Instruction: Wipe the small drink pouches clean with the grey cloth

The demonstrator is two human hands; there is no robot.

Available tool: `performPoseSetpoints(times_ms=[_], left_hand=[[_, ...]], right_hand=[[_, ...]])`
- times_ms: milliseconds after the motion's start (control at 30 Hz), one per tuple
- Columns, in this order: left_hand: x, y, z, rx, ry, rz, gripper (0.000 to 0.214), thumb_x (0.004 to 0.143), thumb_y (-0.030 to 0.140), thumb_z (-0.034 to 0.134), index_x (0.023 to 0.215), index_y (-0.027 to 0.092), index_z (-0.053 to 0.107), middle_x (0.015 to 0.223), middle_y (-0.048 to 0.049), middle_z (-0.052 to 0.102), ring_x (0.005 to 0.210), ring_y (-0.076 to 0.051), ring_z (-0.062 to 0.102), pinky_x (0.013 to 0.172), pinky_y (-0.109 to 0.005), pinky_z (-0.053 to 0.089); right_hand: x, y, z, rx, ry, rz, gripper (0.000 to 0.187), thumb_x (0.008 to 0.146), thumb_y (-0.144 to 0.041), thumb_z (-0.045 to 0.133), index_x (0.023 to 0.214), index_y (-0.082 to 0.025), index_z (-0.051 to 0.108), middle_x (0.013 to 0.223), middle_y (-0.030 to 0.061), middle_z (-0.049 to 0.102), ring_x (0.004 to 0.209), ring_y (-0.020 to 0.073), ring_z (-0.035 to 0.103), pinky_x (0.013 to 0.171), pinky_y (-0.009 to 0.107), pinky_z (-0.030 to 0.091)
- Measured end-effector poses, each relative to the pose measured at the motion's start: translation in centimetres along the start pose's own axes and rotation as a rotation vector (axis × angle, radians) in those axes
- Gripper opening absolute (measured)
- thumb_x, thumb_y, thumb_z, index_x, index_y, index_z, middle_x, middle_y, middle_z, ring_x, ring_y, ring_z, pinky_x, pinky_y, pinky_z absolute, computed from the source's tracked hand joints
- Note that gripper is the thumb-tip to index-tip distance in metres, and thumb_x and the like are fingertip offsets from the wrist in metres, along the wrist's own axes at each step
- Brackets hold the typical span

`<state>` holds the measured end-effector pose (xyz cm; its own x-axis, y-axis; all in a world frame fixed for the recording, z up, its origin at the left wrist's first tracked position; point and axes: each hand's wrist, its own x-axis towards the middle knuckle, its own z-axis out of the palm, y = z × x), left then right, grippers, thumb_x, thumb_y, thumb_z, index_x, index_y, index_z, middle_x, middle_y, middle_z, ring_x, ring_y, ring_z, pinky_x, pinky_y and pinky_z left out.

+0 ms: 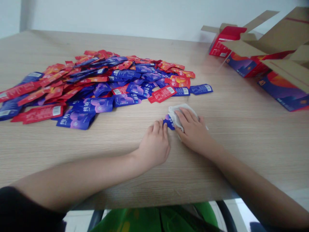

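My left hand (156,141) is closed, its fingertips on the left end of a small blue and purple pouch (169,121) lying on the table. On that pouch my right hand (193,130) presses a folded white cloth (180,111), with the fingers curved over it. The cloth and my right hand hide most of the pouch. Behind my hands lies a large heap of similar pouches, blue ones (96,104) and red ones (163,94), overlapping one another.
At the right stand open cardboard boxes with raised flaps: a red box (219,45) at the back, a blue and red box (246,66) and another blue box (282,90) nearer. The wooden table (116,187) ends at a front edge before my lap. A white wall (120,16) rises behind.
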<state>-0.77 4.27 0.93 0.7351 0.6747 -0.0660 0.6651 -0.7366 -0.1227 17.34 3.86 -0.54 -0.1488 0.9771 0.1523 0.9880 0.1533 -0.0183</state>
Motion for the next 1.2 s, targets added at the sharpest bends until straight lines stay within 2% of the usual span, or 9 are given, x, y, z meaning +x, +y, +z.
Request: performPoseSetpoints(times_ms=[100,167,300,400,500,633,800,1067,1200], left_hand=[[0.0,0.0,0.1,0.009,0.006,0.002,0.065,0.093,0.031,0.041,0.143,-0.010,0.038,0.147,-0.0332,0.041,0.134,-0.041,0.043,0.101,-0.046,0.042],[0.0,0.0,0.1,0.014,0.009,0.004,0.065,0.093,0.031,0.042,0.143,-0.010,0.039,0.147,-0.0334,0.041,0.133,-0.040,0.044,0.100,-0.045,0.042],[0.0,-0.1,0.2,0.012,0.012,0.005,0.066,0.092,0.031,0.042,0.143,-0.011,0.038,0.146,-0.0339,0.042,0.133,-0.041,0.044,0.100,-0.046,0.042],[0.0,-0.2,0.2,0.002,0.023,0.019,0.062,0.092,0.030,0.041,0.138,-0.010,0.045,0.143,-0.0327,0.047,0.130,-0.040,0.046,0.098,-0.046,0.043],[0.0,-0.2,0.1,-0.004,0.030,0.025,0.057,0.092,0.029,0.039,0.134,-0.008,0.050,0.141,-0.0311,0.049,0.130,-0.039,0.047,0.097,-0.046,0.043],[0.0,-0.1,0.0,0.012,0.008,-0.006,0.066,0.092,0.031,0.042,0.143,-0.010,0.039,0.146,-0.0325,0.043,0.132,-0.040,0.045,0.100,-0.045,0.042],[0.0,-0.1,0.1,0.013,0.009,0.000,0.065,0.092,0.030,0.042,0.143,-0.010,0.039,0.147,-0.0327,0.042,0.134,-0.040,0.044,0.101,-0.045,0.041],[0.0,-0.1,0.1,0.000,0.006,0.002,0.067,0.092,0.031,0.042,0.143,-0.011,0.038,0.146,-0.0339,0.042,0.132,-0.041,0.045,0.099,-0.046,0.043],[0.0,-0.1,0.1,-0.002,0.013,-0.001,0.066,0.092,0.031,0.042,0.143,-0.010,0.038,0.147,-0.0328,0.042,0.132,-0.040,0.045,0.100,-0.046,0.042]], right_hand=[[0.4,1.5,0.2,0.005,0.032,0.150,0.055,0.098,-0.040,0.029,0.146,-0.015,0.040,0.152,0.0172,0.043,0.137,0.0328,0.038,0.102,0.057,0.036],[0.6,1.7,0.4,0.002,0.052,0.169,0.055,0.098,-0.040,0.028,0.145,-0.014,0.041,0.150,0.0192,0.044,0.135,0.0351,0.040,0.099,0.058,0.037],[0.3,-0.3,0.6,-0.027,0.042,0.055,0.055,0.098,-0.039,0.029,0.144,-0.013,0.042,0.152,0.0180,0.043,0.136,0.0351,0.037,0.101,0.059,0.033],[-0.1,-2.1,0.3,-0.020,0.009,-0.089,0.055,0.098,-0.038,0.030,0.145,-0.014,0.041,0.155,0.0152,0.040,0.139,0.0327,0.034,0.103,0.056,0.031],[-0.3,-2.3,-0.1,-0.005,-0.004,-0.141,0.055,0.098,-0.038,0.032,0.146,-0.014,0.041,0.155,0.0144,0.040,0.140,0.0308,0.034,0.104,0.053,0.031],[0.1,0.0,-0.1,-0.005,0.003,0.000,0.056,0.098,-0.041,0.031,0.147,-0.015,0.039,0.154,0.0143,0.041,0.140,0.0305,0.036,0.105,0.054,0.032],[0.6,2.3,0.2,0.027,0.036,0.164,0.055,0.098,-0.041,0.029,0.146,-0.015,0.041,0.151,0.0176,0.044,0.137,0.0344,0.039,0.100,0.058,0.037],[0.1,-1.0,0.2,-0.003,0.007,-0.091,0.055,0.098,-0.040,0.032,0.145,-0.013,0.041,0.154,0.0164,0.041,0.139,0.0321,0.036,0.105,0.057,0.030],[-0.2,-0.3,-0.1,0.003,-0.017,-0.062,0.057,0.098,-0.042,0.033,0.148,-0.014,0.038,0.156,0.0153,0.039,0.141,0.0302,0.034,0.107,0.054,0.031]])
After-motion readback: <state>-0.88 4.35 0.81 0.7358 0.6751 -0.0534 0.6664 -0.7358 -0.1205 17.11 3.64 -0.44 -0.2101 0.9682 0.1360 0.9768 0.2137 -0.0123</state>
